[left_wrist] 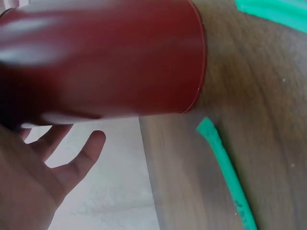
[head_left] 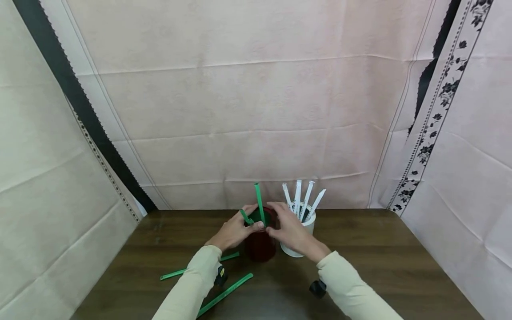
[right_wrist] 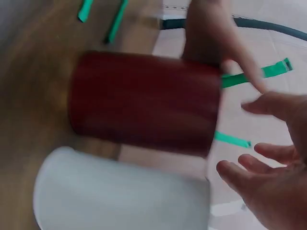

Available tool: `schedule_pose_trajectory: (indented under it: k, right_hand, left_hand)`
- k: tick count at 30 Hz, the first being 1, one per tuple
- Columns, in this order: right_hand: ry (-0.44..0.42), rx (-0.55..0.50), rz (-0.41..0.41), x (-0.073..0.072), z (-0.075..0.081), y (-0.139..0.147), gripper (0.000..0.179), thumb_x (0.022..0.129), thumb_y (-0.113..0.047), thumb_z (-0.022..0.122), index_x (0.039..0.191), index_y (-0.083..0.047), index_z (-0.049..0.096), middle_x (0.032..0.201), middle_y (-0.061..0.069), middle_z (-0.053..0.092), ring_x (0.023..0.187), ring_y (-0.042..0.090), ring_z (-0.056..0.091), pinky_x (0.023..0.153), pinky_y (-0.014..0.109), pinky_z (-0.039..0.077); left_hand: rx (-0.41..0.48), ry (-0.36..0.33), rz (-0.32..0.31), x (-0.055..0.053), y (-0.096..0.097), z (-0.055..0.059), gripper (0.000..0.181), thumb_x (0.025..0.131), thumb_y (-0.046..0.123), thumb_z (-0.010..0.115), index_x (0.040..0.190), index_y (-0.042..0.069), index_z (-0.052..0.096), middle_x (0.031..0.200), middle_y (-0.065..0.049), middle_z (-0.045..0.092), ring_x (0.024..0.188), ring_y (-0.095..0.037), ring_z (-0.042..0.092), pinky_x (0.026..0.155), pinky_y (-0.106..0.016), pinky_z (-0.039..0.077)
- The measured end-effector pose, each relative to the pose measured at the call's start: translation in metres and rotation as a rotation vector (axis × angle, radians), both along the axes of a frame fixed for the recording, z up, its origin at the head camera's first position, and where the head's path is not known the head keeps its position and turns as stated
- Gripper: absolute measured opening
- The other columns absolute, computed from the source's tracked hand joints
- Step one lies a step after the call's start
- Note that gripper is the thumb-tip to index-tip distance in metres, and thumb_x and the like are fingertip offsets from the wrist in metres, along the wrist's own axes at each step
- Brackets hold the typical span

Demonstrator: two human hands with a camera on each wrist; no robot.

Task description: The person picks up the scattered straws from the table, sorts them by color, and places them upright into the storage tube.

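Note:
A dark red cup point(head_left: 260, 248) stands upright on the table, with a straw in a green wrapper point(head_left: 260, 202) rising from it and a second green straw point(head_left: 245, 216) leaning left. My left hand point(head_left: 236, 229) curves round the cup's left rim, thumb in front and fingers behind. In the left wrist view, some of its fingers point(left_wrist: 79, 155) spread away from the wall of the red cup point(left_wrist: 110, 57). Across the rim, my right hand point(head_left: 290, 227) has loosely bent fingers. Nothing sits between its fingertips in the right wrist view, where they stand beyond the cup mouth.
Right beside the red cup is a white cup point(head_left: 310, 228) holding several white-wrapped straws point(head_left: 298, 198). Two loose green straws lie on the table: one point(head_left: 174, 274) passes under the left sleeve, the other point(head_left: 226, 294) lies nearer. A cloth-covered wall point(head_left: 240, 102) rises behind.

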State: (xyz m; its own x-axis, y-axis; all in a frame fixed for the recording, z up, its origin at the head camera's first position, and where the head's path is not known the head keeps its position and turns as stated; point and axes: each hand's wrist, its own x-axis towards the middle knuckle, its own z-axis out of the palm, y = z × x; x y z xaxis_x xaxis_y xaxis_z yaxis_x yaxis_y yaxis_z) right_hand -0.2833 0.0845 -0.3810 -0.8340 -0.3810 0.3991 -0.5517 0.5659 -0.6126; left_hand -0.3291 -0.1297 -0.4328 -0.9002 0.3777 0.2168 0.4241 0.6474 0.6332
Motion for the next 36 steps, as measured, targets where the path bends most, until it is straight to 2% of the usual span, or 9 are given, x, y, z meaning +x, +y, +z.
schedule_pose_trajectory:
  k: [7,10,13,16,20,23,28,31,36]
  right_hand:
    - [-0.039,-0.033,-0.041,-0.007,-0.028,-0.032,0.088,0.087,-0.038,0.077,0.152,0.001,0.031,0.150,0.022,0.033,0.135,0.036,0.042,0.104,0.049,0.045]
    - [-0.029,-0.037,-0.094,-0.015,-0.035,-0.041,0.090,0.088,-0.046,0.073,0.151,0.002,0.031,0.149,0.024,0.036,0.135,0.036,0.042,0.104,0.050,0.045]
    - [-0.047,-0.024,-0.162,-0.020,-0.041,-0.043,0.090,0.088,-0.053,0.069,0.151,0.002,0.034,0.147,0.021,0.039,0.129,0.034,0.048,0.101,0.050,0.047]
    - [-0.077,-0.027,-0.196,-0.023,-0.047,-0.042,0.095,0.085,-0.061,0.068,0.152,-0.002,0.034,0.149,0.015,0.038,0.128,0.031,0.050,0.102,0.049,0.047]
    - [-0.106,-0.078,-0.179,-0.028,-0.056,-0.041,0.101,0.082,-0.067,0.068,0.155,-0.009,0.031,0.153,0.009,0.033,0.133,0.027,0.046,0.105,0.049,0.044]
    - [-0.121,-0.105,-0.172,-0.031,-0.063,-0.041,0.102,0.080,-0.071,0.067,0.156,-0.014,0.029,0.154,0.004,0.030,0.135,0.024,0.043,0.107,0.047,0.042]
    - [-0.126,-0.143,-0.163,-0.032,-0.067,-0.040,0.102,0.079,-0.069,0.069,0.156,-0.016,0.029,0.154,0.002,0.030,0.134,0.023,0.042,0.107,0.048,0.041]
    - [-0.120,-0.171,-0.157,-0.033,-0.066,-0.040,0.102,0.079,-0.068,0.070,0.156,-0.014,0.030,0.153,0.003,0.031,0.133,0.023,0.042,0.107,0.049,0.041]
    - [-0.120,-0.170,-0.155,-0.033,-0.066,-0.041,0.102,0.079,-0.066,0.072,0.156,-0.015,0.030,0.154,0.004,0.030,0.133,0.024,0.043,0.107,0.049,0.042]
  left_hand:
    - [0.022,-0.045,-0.029,0.003,-0.009,0.004,0.060,0.101,0.060,0.040,0.156,0.039,0.027,0.157,0.007,0.033,0.141,-0.031,0.040,0.107,-0.072,0.026]
    - [0.001,-0.024,-0.006,0.004,-0.013,0.009,0.067,0.098,0.060,0.047,0.157,0.036,0.025,0.158,0.004,0.033,0.141,-0.031,0.039,0.105,-0.072,0.029]
    - [-0.081,0.028,0.062,0.011,-0.019,0.023,0.079,0.092,0.066,0.053,0.158,0.041,0.017,0.161,0.003,0.029,0.143,-0.031,0.037,0.104,-0.073,0.029]
    - [-0.178,0.059,0.136,0.027,-0.032,0.042,0.088,0.084,0.076,0.056,0.156,0.046,0.017,0.161,0.005,0.029,0.143,-0.027,0.036,0.105,-0.071,0.031]
    - [-0.333,0.068,0.174,0.061,-0.058,0.051,0.081,0.080,0.082,0.054,0.144,0.033,0.048,0.138,0.007,0.057,0.125,-0.019,0.056,0.097,-0.056,0.047]
    - [-0.400,0.005,0.129,0.089,-0.072,0.037,0.062,0.082,0.074,0.060,0.117,0.024,0.067,0.108,0.010,0.068,0.096,-0.011,0.066,0.077,-0.043,0.056]
    - [-0.379,-0.183,0.046,0.123,-0.082,0.001,0.029,0.084,0.043,0.077,0.097,0.018,0.070,0.083,0.012,0.063,0.070,-0.004,0.059,0.058,-0.034,0.050]
    - [-0.379,-0.220,0.038,0.134,-0.083,-0.016,0.021,0.083,0.032,0.080,0.095,0.018,0.069,0.079,0.014,0.060,0.065,-0.003,0.056,0.054,-0.031,0.047]
    - [-0.382,-0.234,0.025,0.139,-0.079,-0.034,0.010,0.086,0.017,0.077,0.090,0.019,0.068,0.074,0.015,0.059,0.061,-0.004,0.055,0.051,-0.030,0.046]
